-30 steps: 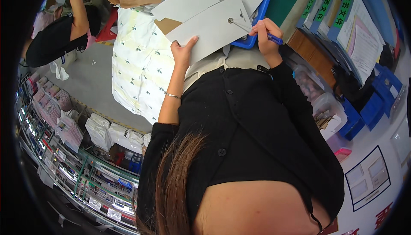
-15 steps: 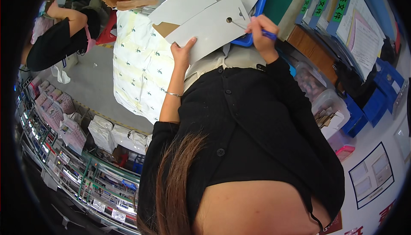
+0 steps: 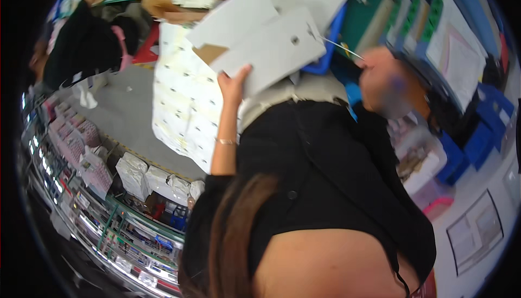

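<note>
Vs. half a sec ago, right hand (image 3: 382, 83) has been pulled away to the right of the white card (image 3: 271, 51), now blurred; thin cord (image 3: 339, 47) is drawn taut from the card's hole, so threading seems under way. Grip can't be told. Left hand (image 3: 234, 83) is clamped on the card's lower edge. Card is held up above the desk (image 3: 325, 83), flat, rectangular, w/ punched hole.

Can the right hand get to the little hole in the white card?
Probably yes. The right hand, blurred, is beside the card that the left hand holds up. Nothing lies between it and the hole, and a thin string already runs toward it.
</note>
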